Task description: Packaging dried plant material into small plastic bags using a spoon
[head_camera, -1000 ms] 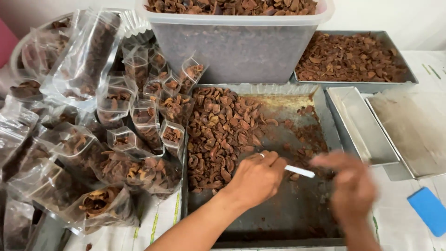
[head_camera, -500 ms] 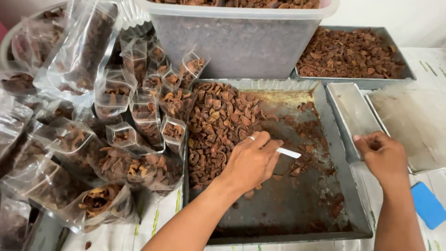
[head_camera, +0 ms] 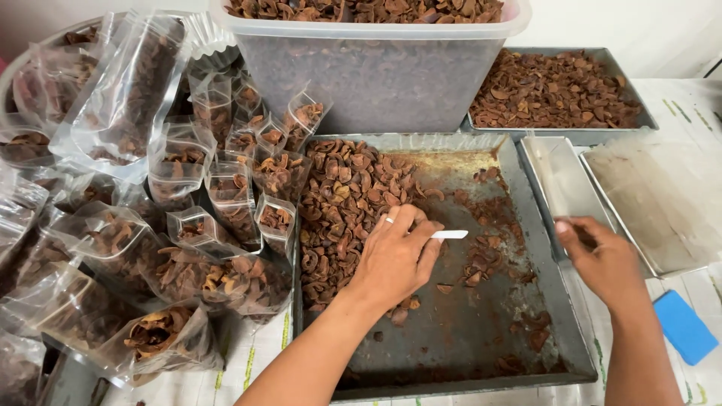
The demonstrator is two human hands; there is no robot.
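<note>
My left hand (head_camera: 395, 259), with a ring on one finger, rests over the grey metal tray (head_camera: 481, 338) and grips a small white flat stick (head_camera: 450, 234) pointing right. A heap of brown dried pieces (head_camera: 350, 199) fills the tray's left half, just beyond that hand; scattered bits (head_camera: 481, 263) lie to its right. My right hand (head_camera: 602, 259) hovers at the tray's right rim, fingers curled in, beside a small empty metal pan (head_camera: 564, 180). Whether it holds anything is hidden.
Clear plastic bags (head_camera: 188, 248) filled with the dried pieces crowd the left side. A large translucent tub (head_camera: 376, 75) of them stands at the back, a second full tray (head_camera: 556, 90) at back right. A blue flat object (head_camera: 683, 327) lies at right.
My right hand has pulled away from the white stick to the tray's right edge. My left hand has shifted slightly toward the heap, still gripping the stick.
</note>
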